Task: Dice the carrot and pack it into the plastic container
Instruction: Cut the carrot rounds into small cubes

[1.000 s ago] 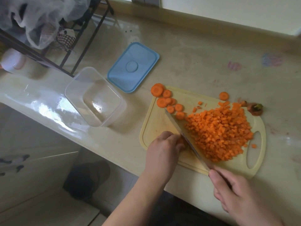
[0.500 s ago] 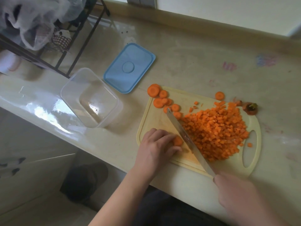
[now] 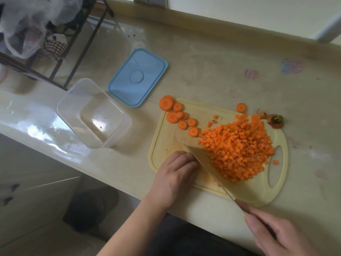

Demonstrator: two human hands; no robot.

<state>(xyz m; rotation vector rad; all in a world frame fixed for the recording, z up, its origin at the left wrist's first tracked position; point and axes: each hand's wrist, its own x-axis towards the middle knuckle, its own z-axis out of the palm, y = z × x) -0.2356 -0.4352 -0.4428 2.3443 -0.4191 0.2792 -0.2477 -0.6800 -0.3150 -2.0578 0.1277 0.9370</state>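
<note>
Two hands at a yellow cutting board (image 3: 258, 193), right hand (image 3: 280, 235) gripping knife (image 3: 204, 163), left hand (image 3: 177, 174) fingers curled beside the blade, diced carrot (image 3: 238, 148) heaped on board, carrot rounds (image 3: 182, 119) at its far corner, clear plastic container (image 3: 92, 113) and blue lid (image 3: 138, 77) on worktop (image 3: 212, 71)

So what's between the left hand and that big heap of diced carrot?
In the head view, only the knife blade, between the left hand and the diced carrot.

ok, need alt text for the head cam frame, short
A person's right hand holds a knife on a yellow cutting board beside a pile of diced carrot, the left hand curled against the blade. Uncut carrot rounds lie at the board's far corner; an empty clear container and its blue lid sit to the left.
</note>
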